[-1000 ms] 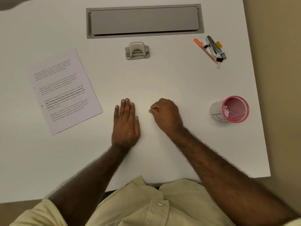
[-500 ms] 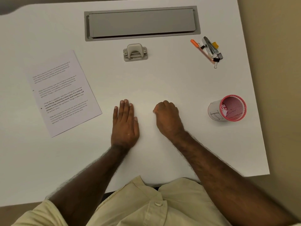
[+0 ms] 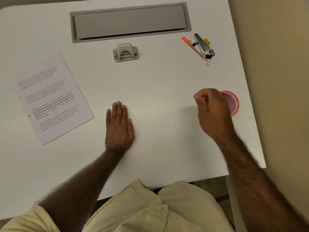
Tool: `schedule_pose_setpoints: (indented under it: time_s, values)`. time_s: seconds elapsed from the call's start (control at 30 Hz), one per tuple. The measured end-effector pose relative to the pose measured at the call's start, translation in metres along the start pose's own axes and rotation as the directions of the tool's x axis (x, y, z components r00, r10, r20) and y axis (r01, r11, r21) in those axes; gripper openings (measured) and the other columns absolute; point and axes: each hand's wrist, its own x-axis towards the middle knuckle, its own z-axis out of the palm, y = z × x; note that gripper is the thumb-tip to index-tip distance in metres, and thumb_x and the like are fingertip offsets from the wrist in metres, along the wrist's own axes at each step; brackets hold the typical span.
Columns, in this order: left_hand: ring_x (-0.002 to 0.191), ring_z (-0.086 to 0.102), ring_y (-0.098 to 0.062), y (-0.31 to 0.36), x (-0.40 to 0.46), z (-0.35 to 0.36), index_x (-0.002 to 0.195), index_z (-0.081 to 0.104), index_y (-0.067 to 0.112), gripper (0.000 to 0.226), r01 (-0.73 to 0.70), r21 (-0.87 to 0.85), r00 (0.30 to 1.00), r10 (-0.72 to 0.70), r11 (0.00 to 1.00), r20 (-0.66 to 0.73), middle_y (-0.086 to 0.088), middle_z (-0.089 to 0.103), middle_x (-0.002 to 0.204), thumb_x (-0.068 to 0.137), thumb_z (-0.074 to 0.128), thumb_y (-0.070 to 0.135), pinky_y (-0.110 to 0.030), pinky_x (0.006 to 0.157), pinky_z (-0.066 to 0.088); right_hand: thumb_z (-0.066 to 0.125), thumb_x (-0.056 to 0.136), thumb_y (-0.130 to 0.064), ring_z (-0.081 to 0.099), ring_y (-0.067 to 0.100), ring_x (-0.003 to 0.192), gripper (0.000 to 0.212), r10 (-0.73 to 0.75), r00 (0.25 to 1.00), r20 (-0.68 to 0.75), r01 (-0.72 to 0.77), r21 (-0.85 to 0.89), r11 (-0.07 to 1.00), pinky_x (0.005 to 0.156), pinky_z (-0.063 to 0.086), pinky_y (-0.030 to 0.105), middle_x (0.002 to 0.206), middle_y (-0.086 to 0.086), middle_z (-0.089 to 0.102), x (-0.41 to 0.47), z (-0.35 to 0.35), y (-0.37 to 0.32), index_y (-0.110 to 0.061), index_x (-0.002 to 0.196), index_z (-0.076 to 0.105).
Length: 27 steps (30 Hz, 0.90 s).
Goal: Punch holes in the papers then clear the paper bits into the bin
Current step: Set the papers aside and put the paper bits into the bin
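The printed papers (image 3: 53, 101) lie at the left of the white table (image 3: 167, 77), with two punched holes along their left edge. A grey hole punch (image 3: 125, 52) stands at the back centre. My left hand (image 3: 119, 128) rests flat on the table, fingers together, holding nothing. My right hand (image 3: 212, 111) is raised with its fingers curled shut, right beside and partly covering the pink mesh bin (image 3: 234, 104). I cannot see whether anything is pinched inside it. Two tiny specks (image 3: 164, 105) lie on the table between my hands.
A grey cable-tray lid (image 3: 130, 22) is set into the back of the table. An orange pen, a stapler and binder clips (image 3: 200, 46) lie at the back right. The table's right edge (image 3: 257, 134) runs close past the bin.
My right hand has lifted from the table's middle and moved right to the pink bin, still closed. The left hand has stayed flat in place.
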Motion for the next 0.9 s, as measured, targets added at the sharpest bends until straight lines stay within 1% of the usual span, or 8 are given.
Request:
schedule_pose_setpoints:
  time_s: [0.1,0.2,0.27,0.47,0.6,0.7,0.77,0.9]
  values:
    - [0.166,0.010,-0.032,0.000,0.000,0.001,0.165,0.027,-0.003,0.061,-0.009,0.007,1.000,0.009,1.000,-0.002,-0.020,0.019,0.176,0.111,0.025,0.028,-0.056,0.134,0.011,0.055,0.105,-0.017,0.060,0.022,0.096,0.016,0.082,0.993,-0.082,-0.086,-0.041,0.995,0.084,0.044,0.020,0.098,0.001,0.065,0.004,-0.030,0.016,-0.007,0.101,0.067]
    - [0.166,0.010,-0.033,-0.001,0.000,0.001,0.164,0.027,-0.004,0.061,-0.016,0.016,1.000,0.016,1.000,-0.006,-0.021,0.019,0.176,0.112,0.024,0.028,-0.055,0.135,0.010,0.055,0.104,-0.023,0.064,0.032,0.101,0.019,0.145,0.979,-0.144,-0.155,-0.065,0.986,0.092,0.053,0.044,0.102,0.008,0.069,0.007,-0.048,0.040,-0.008,0.102,0.067]
    - [0.166,0.010,-0.033,0.000,0.000,0.001,0.164,0.026,-0.004,0.062,-0.010,0.012,1.000,0.010,1.000,-0.001,-0.021,0.018,0.176,0.111,0.025,0.028,-0.055,0.135,0.009,0.057,0.103,-0.026,0.065,0.033,0.098,0.021,0.185,0.971,-0.153,-0.194,-0.048,0.980,0.089,0.054,0.045,0.102,0.012,0.072,0.007,-0.055,0.053,-0.008,0.102,0.069]
    - [0.166,0.009,-0.033,0.000,0.000,0.001,0.165,0.025,-0.003,0.062,-0.007,0.007,1.000,0.007,1.000,-0.004,-0.020,0.018,0.176,0.111,0.027,0.027,-0.054,0.135,0.008,0.059,0.104,-0.027,0.062,0.024,0.085,0.027,0.192,0.972,-0.134,-0.207,-0.108,0.972,0.076,0.041,0.027,0.097,0.012,0.075,0.006,-0.064,0.063,-0.007,0.102,0.076]
    - [0.167,0.007,-0.031,0.000,0.000,0.001,0.165,0.025,-0.002,0.062,-0.003,0.007,1.000,0.003,1.000,-0.001,-0.019,0.016,0.177,0.111,0.026,0.027,-0.054,0.135,0.009,0.065,0.100,-0.019,0.066,0.018,0.084,0.018,0.202,0.966,-0.159,-0.218,-0.093,0.971,0.074,0.048,0.023,0.097,0.007,0.077,0.005,-0.067,0.058,-0.009,0.106,0.079]
    - [0.167,0.005,-0.029,0.000,0.000,0.001,0.166,0.023,-0.001,0.062,0.008,0.000,1.000,-0.008,1.000,0.015,-0.017,0.014,0.177,0.111,0.025,0.028,-0.054,0.135,0.007,0.075,0.093,-0.022,0.066,0.016,0.073,0.012,0.236,0.948,-0.214,-0.253,-0.055,0.966,0.066,0.047,0.006,0.085,0.001,0.074,0.005,-0.069,0.055,-0.012,0.099,0.078]
    - [0.167,0.007,-0.030,0.001,0.000,0.001,0.165,0.024,-0.002,0.062,0.003,0.004,1.000,-0.003,1.000,0.001,-0.018,0.016,0.177,0.111,0.025,0.028,-0.054,0.135,0.008,0.076,0.092,-0.020,0.068,0.017,0.073,0.010,0.231,0.950,-0.210,-0.250,-0.070,0.966,0.068,0.050,0.009,0.083,0.002,0.075,0.006,-0.071,0.056,-0.012,0.097,0.079]
    - [0.166,0.011,-0.032,0.001,0.000,0.001,0.164,0.028,-0.004,0.061,-0.007,0.008,1.000,0.007,1.000,-0.022,-0.020,0.020,0.175,0.111,0.027,0.027,-0.055,0.135,0.010,0.071,0.092,-0.011,0.076,0.022,0.085,0.016,0.231,0.961,-0.154,-0.245,-0.083,0.966,0.087,0.060,0.032,0.091,0.006,0.080,0.008,-0.075,0.064,-0.016,0.102,0.082]
